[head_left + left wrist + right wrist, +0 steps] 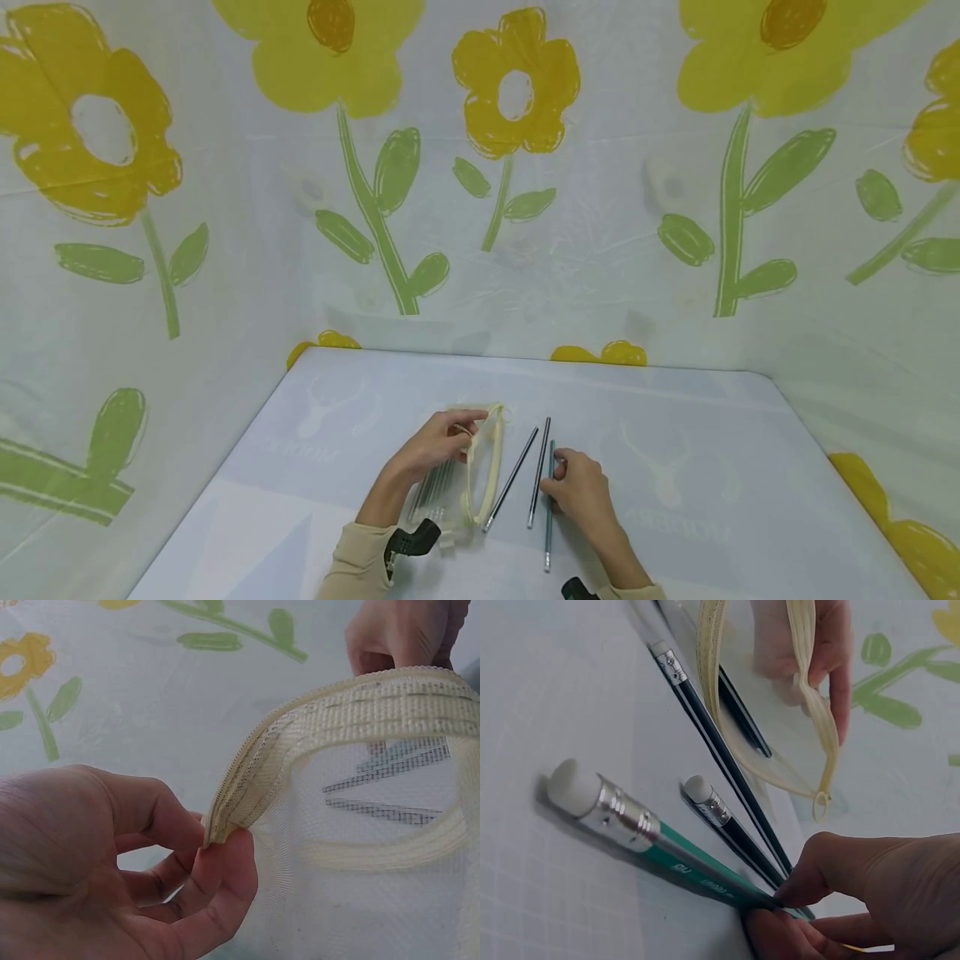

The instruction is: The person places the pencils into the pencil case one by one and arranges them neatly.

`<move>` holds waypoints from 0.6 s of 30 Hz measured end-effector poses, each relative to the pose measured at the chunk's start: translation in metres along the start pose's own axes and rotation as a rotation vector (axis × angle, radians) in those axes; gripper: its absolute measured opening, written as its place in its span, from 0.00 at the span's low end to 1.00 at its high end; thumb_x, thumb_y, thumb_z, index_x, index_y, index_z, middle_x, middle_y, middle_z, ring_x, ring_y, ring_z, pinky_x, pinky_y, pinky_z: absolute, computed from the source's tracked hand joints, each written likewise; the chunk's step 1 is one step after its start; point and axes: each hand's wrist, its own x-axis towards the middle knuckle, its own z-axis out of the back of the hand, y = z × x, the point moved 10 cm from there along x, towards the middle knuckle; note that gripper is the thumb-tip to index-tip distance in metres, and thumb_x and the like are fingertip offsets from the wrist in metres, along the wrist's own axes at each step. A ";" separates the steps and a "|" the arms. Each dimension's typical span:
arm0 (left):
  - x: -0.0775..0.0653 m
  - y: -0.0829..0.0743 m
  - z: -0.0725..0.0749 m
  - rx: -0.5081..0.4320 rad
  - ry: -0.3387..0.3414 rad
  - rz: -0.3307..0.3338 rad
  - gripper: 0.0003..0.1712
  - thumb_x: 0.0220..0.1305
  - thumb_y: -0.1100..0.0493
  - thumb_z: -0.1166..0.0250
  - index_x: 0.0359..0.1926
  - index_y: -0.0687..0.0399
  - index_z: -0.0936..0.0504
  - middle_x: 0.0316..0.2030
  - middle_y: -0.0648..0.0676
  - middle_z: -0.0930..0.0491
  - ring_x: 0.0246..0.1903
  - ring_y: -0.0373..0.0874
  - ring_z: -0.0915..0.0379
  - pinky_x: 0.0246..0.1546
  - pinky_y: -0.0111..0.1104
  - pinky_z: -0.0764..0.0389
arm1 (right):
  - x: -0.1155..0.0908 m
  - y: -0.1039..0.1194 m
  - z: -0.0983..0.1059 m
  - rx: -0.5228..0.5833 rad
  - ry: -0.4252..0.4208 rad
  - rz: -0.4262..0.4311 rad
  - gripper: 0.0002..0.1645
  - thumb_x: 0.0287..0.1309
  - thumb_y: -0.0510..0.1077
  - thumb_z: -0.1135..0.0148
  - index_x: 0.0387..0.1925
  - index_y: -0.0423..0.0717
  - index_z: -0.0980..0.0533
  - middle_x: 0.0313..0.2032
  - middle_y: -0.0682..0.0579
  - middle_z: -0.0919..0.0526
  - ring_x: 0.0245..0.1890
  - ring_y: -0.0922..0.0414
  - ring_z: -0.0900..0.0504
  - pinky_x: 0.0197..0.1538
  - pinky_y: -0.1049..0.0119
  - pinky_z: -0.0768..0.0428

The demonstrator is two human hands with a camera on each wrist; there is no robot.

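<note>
My left hand pinches the cream zippered edge of a see-through mesh pouch, whose mouth gapes toward the right. Several pencils lie inside the pouch. Beside it, two dark pencils with white erasers rest on the table, slightly splayed apart. My right hand holds a green pencil between thumb and fingers, to the right of the dark ones. The green pencil's white eraser points toward the near side. Its far tip is hidden by my fingers in the right wrist view.
A pale table with faint deer-head prints spreads under everything. Sheeting with yellow flowers hangs behind the table and at both sides. A dark wrist camera sits on the left sleeve, close to the pouch's near end.
</note>
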 end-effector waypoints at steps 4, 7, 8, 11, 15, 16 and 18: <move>-0.001 -0.001 0.001 -0.002 0.002 -0.001 0.28 0.68 0.69 0.49 0.69 0.62 0.32 0.49 0.67 0.29 0.36 0.44 0.33 0.36 0.43 0.18 | 0.000 0.002 0.001 -0.009 -0.004 0.004 0.31 0.41 0.35 0.29 0.51 0.27 0.23 0.24 0.53 0.23 0.19 0.62 0.26 0.17 0.73 0.29; -0.001 -0.001 0.000 -0.003 0.001 -0.001 0.28 0.68 0.69 0.49 0.69 0.62 0.32 0.48 0.67 0.29 0.36 0.45 0.34 0.36 0.43 0.18 | 0.000 0.001 0.001 -0.008 -0.002 -0.008 0.31 0.40 0.35 0.29 0.51 0.28 0.23 0.25 0.52 0.23 0.20 0.62 0.26 0.17 0.73 0.29; -0.001 -0.002 0.000 -0.003 0.001 -0.001 0.28 0.67 0.69 0.49 0.69 0.62 0.32 0.48 0.67 0.29 0.36 0.44 0.34 0.35 0.42 0.18 | 0.000 0.000 0.001 -0.008 0.001 -0.010 0.31 0.40 0.35 0.29 0.51 0.28 0.23 0.25 0.52 0.23 0.19 0.62 0.26 0.17 0.73 0.29; -0.001 -0.003 0.000 -0.003 0.001 0.000 0.29 0.67 0.69 0.49 0.69 0.62 0.32 0.48 0.67 0.29 0.35 0.44 0.34 0.35 0.42 0.18 | 0.000 -0.001 0.001 -0.012 0.008 -0.024 0.32 0.40 0.35 0.30 0.52 0.29 0.23 0.25 0.52 0.23 0.20 0.61 0.26 0.18 0.72 0.29; -0.001 -0.002 0.001 0.000 0.002 0.002 0.29 0.67 0.69 0.49 0.69 0.62 0.32 0.48 0.69 0.29 0.35 0.43 0.33 0.36 0.42 0.18 | 0.000 -0.003 0.001 -0.018 0.016 -0.035 0.32 0.41 0.36 0.30 0.53 0.30 0.23 0.25 0.52 0.24 0.22 0.60 0.26 0.21 0.70 0.29; -0.001 -0.002 0.001 0.000 0.002 0.002 0.29 0.67 0.69 0.49 0.69 0.62 0.32 0.48 0.69 0.29 0.35 0.43 0.33 0.36 0.42 0.18 | 0.001 -0.004 0.001 -0.019 0.017 -0.036 0.32 0.41 0.36 0.30 0.53 0.31 0.23 0.25 0.53 0.24 0.23 0.60 0.26 0.21 0.70 0.28; -0.001 -0.001 0.001 0.000 0.000 0.003 0.29 0.67 0.69 0.49 0.69 0.62 0.32 0.48 0.69 0.29 0.35 0.43 0.33 0.35 0.41 0.18 | 0.001 -0.004 0.002 -0.023 0.016 -0.034 0.31 0.41 0.36 0.30 0.53 0.31 0.23 0.25 0.53 0.24 0.24 0.59 0.26 0.22 0.70 0.29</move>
